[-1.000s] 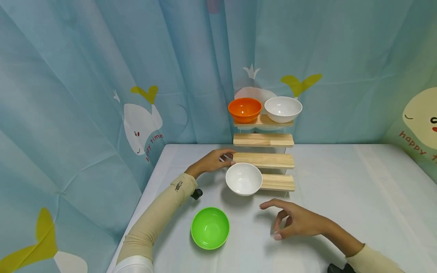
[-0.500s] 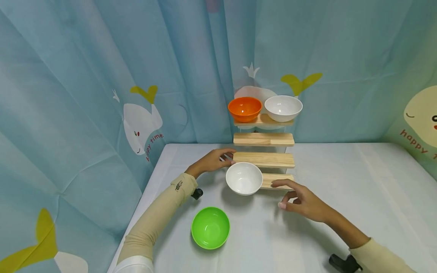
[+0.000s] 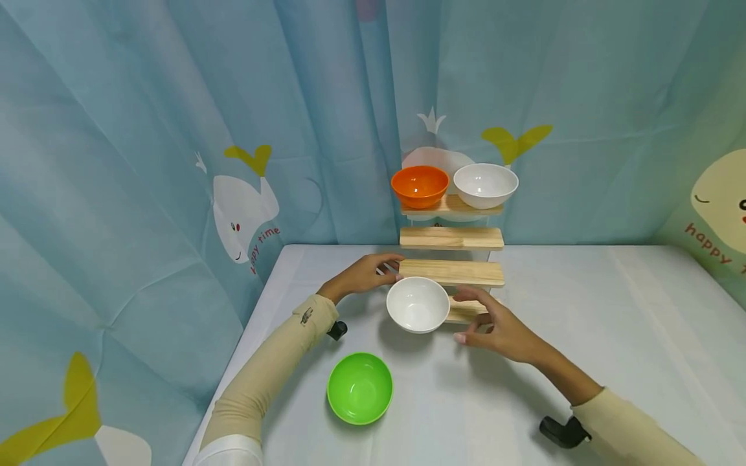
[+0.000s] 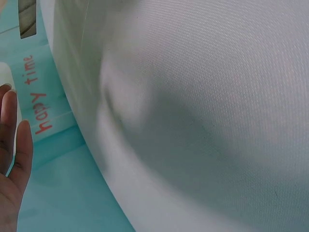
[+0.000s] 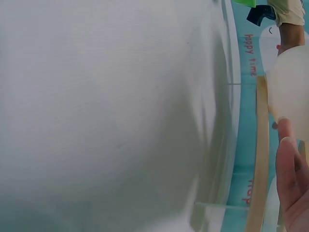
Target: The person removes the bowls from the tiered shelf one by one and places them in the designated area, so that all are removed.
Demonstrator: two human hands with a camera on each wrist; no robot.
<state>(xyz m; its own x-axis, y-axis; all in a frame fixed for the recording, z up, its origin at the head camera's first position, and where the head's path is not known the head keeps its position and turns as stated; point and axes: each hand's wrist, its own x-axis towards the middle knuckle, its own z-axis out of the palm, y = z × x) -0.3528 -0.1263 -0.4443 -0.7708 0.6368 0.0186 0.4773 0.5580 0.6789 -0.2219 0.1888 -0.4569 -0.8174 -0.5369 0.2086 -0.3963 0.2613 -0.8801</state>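
A white bowl sits at the left end of the lowest step of a tiered wooden rack. My left hand holds the left end of the rack's second step from the bottom, thumb in front and a finger behind. In the left wrist view only part of the left hand shows, at the left edge. Just right of the bowl is my right hand, thumb and forefinger spread apart. The right wrist view has its fingers close to the white bowl; contact is unclear.
An orange bowl and a second white bowl stand side by side on the top step. Nearer on the white tablecloth is a green bowl. A blue printed curtain hangs behind and at the sides.
My right hand has moved forward over the last second, then left toward the white bowl on the lowest step. The left hand and the bowls have stayed in place.
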